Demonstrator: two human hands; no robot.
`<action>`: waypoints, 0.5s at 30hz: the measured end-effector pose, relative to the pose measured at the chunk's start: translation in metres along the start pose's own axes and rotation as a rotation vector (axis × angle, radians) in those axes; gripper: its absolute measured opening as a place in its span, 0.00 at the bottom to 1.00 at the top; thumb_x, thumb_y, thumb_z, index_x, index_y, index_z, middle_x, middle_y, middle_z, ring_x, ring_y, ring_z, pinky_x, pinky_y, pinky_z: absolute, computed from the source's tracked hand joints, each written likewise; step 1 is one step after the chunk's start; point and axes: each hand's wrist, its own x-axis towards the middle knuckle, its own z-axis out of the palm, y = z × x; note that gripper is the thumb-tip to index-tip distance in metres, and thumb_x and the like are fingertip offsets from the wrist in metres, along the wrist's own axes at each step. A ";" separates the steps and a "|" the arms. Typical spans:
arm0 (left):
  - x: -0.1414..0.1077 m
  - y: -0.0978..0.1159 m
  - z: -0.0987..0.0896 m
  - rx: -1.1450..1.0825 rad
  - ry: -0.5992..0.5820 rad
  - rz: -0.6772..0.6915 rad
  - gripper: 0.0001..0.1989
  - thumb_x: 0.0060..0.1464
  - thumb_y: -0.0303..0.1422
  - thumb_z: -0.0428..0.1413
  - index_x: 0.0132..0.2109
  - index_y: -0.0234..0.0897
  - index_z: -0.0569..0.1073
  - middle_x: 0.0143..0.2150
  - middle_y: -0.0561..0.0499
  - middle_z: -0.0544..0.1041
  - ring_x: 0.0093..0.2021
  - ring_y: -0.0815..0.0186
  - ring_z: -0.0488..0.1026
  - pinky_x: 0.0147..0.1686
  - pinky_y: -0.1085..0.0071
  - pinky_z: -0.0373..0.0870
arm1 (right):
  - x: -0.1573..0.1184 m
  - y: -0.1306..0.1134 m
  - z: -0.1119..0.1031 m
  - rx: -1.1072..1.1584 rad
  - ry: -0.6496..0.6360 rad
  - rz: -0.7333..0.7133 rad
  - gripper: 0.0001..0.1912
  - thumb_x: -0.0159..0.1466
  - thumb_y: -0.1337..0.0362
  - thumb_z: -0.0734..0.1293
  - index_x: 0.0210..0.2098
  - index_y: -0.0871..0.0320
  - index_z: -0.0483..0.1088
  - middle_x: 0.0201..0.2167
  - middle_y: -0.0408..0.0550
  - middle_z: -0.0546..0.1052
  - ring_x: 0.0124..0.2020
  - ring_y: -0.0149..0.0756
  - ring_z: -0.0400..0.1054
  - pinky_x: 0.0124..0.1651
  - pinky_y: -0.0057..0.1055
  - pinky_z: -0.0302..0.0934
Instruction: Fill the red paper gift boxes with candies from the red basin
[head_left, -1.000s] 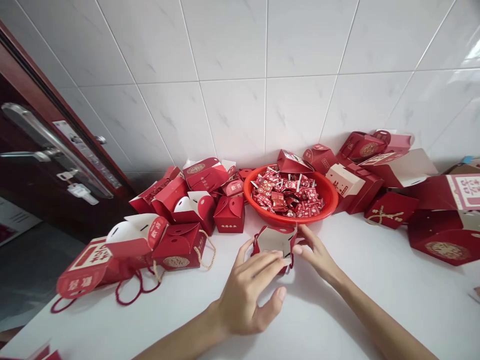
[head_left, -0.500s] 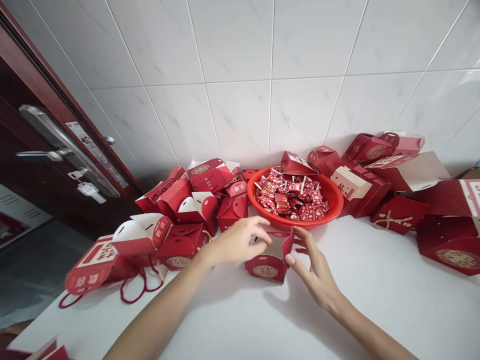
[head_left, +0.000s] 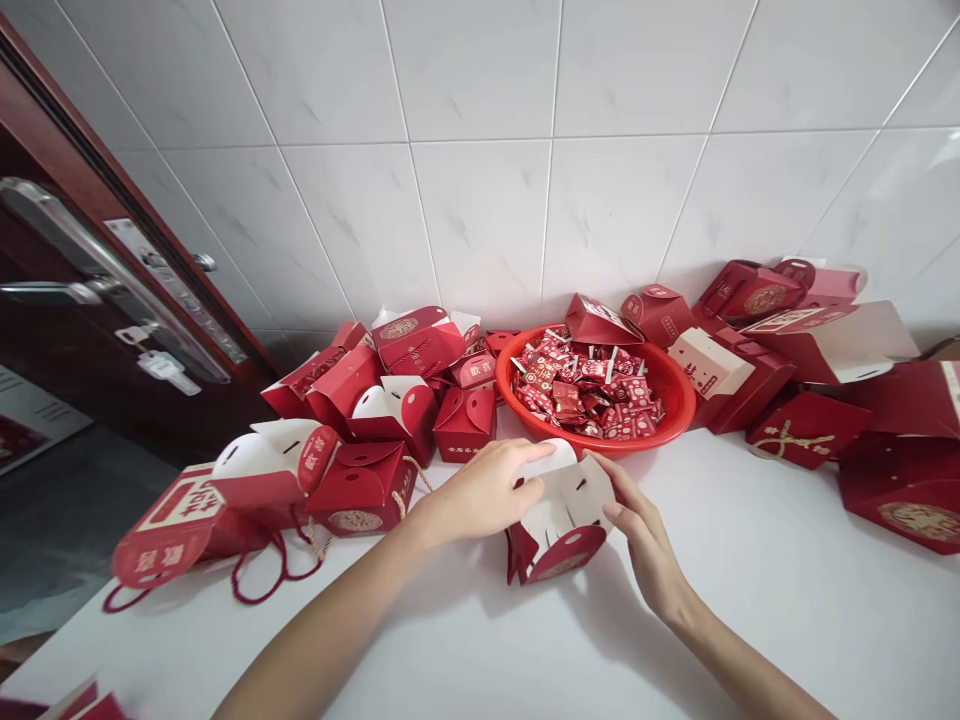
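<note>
A small red gift box [head_left: 562, 500] with a white inside stands on the white table between my hands, its top flaps spread and its slots showing. It looks empty inside. My left hand [head_left: 484, 490] is at the box's left side, with the index finger stretched along the back flap and the other fingers bent at the edge. On the other side, my right hand [head_left: 645, 545] pinches the right flap, thumb on the white inner face and fingers behind it. Just behind the box is a red basin [head_left: 679, 415] full of wrapped red candies [head_left: 585, 385].
Several red gift boxes [head_left: 375, 480] crowd the table's left side, some with cord loops [head_left: 262, 580]. More boxes [head_left: 810, 430] pile up on the right. A tiled wall [head_left: 480, 220] rises behind. A dark door [head_left: 60, 330] with keys is on the left.
The box's flaps have spread wider, and its white inside now faces up toward me. My right hand has shifted slightly right with the right flap. The view has turned a little.
</note>
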 end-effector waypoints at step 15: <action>0.016 -0.015 0.003 -0.131 0.183 -0.096 0.13 0.59 0.32 0.57 0.47 0.36 0.84 0.49 0.45 0.84 0.41 0.60 0.82 0.43 0.65 0.77 | -0.004 -0.005 0.002 -0.213 0.192 -0.096 0.17 0.70 0.51 0.60 0.29 0.53 0.65 0.26 0.43 0.71 0.26 0.36 0.64 0.29 0.31 0.63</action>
